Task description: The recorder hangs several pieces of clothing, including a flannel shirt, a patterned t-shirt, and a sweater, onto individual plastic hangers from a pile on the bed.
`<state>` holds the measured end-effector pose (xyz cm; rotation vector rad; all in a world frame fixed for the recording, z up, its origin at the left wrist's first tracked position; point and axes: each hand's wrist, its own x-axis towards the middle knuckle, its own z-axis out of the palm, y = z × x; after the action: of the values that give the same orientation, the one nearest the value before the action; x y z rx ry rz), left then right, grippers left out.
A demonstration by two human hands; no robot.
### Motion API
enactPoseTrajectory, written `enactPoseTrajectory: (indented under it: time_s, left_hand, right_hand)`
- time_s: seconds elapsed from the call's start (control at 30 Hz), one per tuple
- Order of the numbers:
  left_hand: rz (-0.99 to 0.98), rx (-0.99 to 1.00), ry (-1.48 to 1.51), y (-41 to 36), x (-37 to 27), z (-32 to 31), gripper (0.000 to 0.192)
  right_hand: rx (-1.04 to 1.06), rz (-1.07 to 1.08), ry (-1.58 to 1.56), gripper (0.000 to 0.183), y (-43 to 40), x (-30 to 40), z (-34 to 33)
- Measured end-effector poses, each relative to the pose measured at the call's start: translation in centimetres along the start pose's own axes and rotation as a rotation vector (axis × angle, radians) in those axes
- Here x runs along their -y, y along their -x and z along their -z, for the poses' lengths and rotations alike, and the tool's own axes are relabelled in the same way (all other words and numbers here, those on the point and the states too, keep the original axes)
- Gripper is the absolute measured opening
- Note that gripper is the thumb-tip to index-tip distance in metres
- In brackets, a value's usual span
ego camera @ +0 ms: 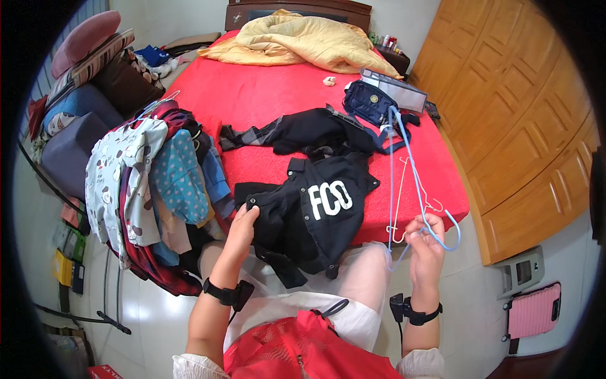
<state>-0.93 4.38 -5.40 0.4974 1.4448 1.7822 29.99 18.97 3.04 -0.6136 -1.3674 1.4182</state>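
Note:
A black snap-front shirt (307,208) with large white lettering lies across the bed's near edge and my lap. My left hand (241,232) pinches it at an edge beside a metal snap, on the left. In my right hand (424,244) is a blue wire clothes hanger (413,166), gripped near its hook. The hanger stands up off the bed, its hook bent towards the right. Behind it a white wire hanger (401,189) rests at the bed's near right edge. Beyond the shirt lies a dark garment with checked parts (284,135).
Clothes on hangers (125,180) are heaped at the left. The red-covered bed (265,85) carries a yellow quilt (303,40), a navy bag (369,99) and a grey-white box (402,92). A wooden wardrobe (516,109) lines the right, above a pink suitcase (535,310).

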Motion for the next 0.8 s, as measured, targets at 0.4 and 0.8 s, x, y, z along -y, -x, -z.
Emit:
enactPoseTrajectory:
  time_s: [0.4, 0.8]
  left_hand:
    - [-0.044, 0.019, 0.048, -0.1, 0.9, 0.4, 0.035]
    - [-0.385, -0.086, -0.654, 1.0, -0.3, 0.2, 0.024]
  right_hand:
    - [0.019, 0.043, 0.37, 0.023, 2.3, -0.9, 0.6]
    - [0.188, 0.061, 0.635, 0.013, 0.9, -3.4, -2.2]
